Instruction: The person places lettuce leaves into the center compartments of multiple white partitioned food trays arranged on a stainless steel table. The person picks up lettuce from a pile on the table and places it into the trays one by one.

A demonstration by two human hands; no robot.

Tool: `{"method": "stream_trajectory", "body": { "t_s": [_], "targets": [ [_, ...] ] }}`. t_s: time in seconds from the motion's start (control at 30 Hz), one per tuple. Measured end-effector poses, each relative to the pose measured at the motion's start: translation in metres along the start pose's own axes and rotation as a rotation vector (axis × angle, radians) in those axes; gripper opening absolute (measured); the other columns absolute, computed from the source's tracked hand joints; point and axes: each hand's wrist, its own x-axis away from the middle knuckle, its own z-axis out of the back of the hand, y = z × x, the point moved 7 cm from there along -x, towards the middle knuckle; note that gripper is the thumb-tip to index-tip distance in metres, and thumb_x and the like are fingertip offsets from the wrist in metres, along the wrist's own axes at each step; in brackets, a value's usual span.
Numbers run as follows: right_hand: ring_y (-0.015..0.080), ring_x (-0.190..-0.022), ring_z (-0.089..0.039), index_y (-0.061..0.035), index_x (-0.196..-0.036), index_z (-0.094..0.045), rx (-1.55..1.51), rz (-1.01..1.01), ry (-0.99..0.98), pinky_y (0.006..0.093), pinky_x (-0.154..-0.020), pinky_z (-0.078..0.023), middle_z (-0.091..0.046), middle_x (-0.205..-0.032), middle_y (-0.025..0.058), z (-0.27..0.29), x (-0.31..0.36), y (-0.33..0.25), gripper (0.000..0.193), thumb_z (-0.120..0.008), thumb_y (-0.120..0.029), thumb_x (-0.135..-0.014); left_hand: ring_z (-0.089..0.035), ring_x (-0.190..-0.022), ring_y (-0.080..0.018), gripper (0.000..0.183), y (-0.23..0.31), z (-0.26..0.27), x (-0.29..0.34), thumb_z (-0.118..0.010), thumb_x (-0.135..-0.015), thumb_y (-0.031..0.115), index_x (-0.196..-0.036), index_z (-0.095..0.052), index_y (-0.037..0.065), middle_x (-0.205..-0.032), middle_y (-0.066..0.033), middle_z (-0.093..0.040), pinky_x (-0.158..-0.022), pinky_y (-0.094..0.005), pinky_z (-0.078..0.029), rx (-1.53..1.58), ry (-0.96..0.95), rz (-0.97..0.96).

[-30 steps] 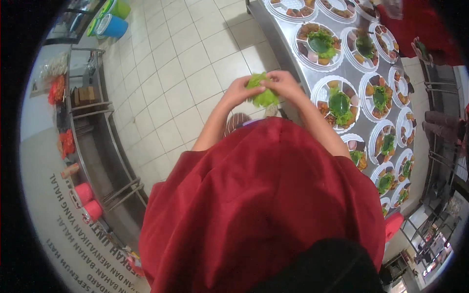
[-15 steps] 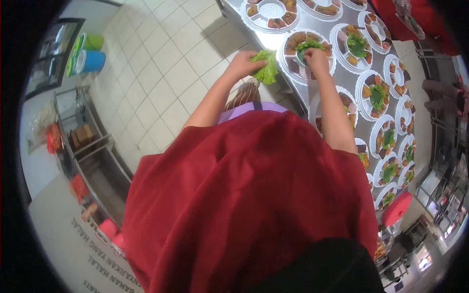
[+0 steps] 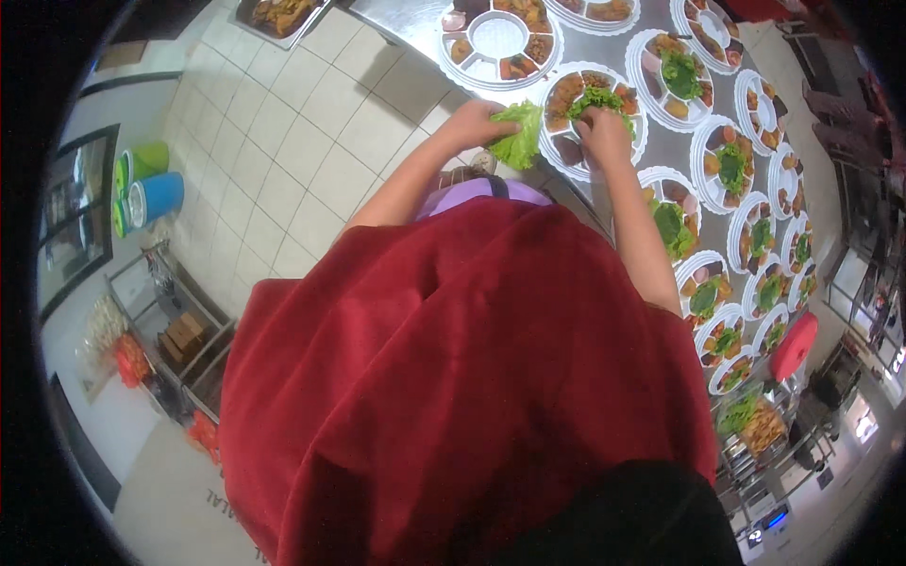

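Note:
My left hand is closed on a bunch of bright green lettuce, held beside the table's edge. Over the middle of a round white compartment plate, the fingers of my right hand are bent together against a curly lettuce leaf. Portions of brown and orange food fill the compartments around it. My fingers partly cover the plate's centre. Just beyond lies another such plate, with food in its outer compartments and a bare white centre.
Rows of similar plates, many with greens at the centre, crowd the metal table. A metal tray of food stands at the far left. Blue bin and green bin are at left, a metal rack nearer, a red round object at right.
My view has shifted, bringing the far tray into sight. On the same plate, my right hand has drawn slightly nearer to me. My left hand still holds the lettuce.

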Motion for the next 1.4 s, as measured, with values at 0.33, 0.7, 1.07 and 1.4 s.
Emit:
{"method": "stream_trajectory", "body": {
  "t_s": [0.33, 0.7, 1.07, 1.4],
  "targets": [
    [0.0346, -0.084, -0.058, -0.0026, -0.089, -0.059, 0.138, -0.309, -0.048, 0.0421, -0.072, -0.047, -0.059, -0.089, 0.0206, -0.015, -0.015, 0.007, 0.031, -0.065, -0.025, -0.068, -0.055, -0.062, -0.0109, 0.035, 0.008, 0.004, -0.015, -0.066, -0.074, 0.029, -0.095, -0.064, 0.001, -0.073, -0.0051, -0.062, -0.059, -0.0256, -0.045, 0.022, -0.081, 0.031],
    [0.0321, -0.084, -0.059, -0.0028, -0.087, -0.059, 0.18, -0.426, -0.028, 0.0413, -0.07, -0.049, -0.061, -0.088, 0.0174, 0.005, -0.003, 0.019, 0.028, -0.068, -0.022, -0.07, -0.057, -0.067, -0.0149, 0.04, -0.004, 0.019, -0.013, -0.066, -0.072, 0.033, -0.095, -0.063, 0.001, -0.077, -0.0101, -0.063, -0.065, -0.0288, -0.045, -0.028, -0.099, 0.064],
    [0.0313, -0.087, -0.057, -0.0112, -0.094, -0.056, 0.013, -0.502, 0.109, 0.0421, -0.069, -0.046, -0.059, -0.089, 0.0149, 0.007, 0.005, 0.022, 0.031, -0.069, -0.022, -0.068, -0.056, -0.066, -0.0121, 0.038, -0.009, 0.017, -0.025, -0.064, -0.074, 0.034, -0.096, -0.063, 0.002, -0.076, -0.0066, -0.063, -0.063, -0.0275, -0.045, -0.086, -0.154, -0.058],
    [0.0259, -0.072, -0.058, -0.004, -0.081, -0.057, -0.29, -0.327, 0.604, 0.0348, -0.062, -0.044, -0.058, -0.076, 0.0121, 0.084, 0.058, 0.05, 0.017, -0.065, -0.016, -0.073, -0.057, -0.065, -0.0139, 0.037, 0.037, -0.033, -0.054, -0.061, -0.077, 0.033, -0.099, -0.062, 0.003, -0.071, -0.0086, -0.062, -0.063, -0.0283, -0.045, -0.201, -0.246, -0.29]
  ]
}}
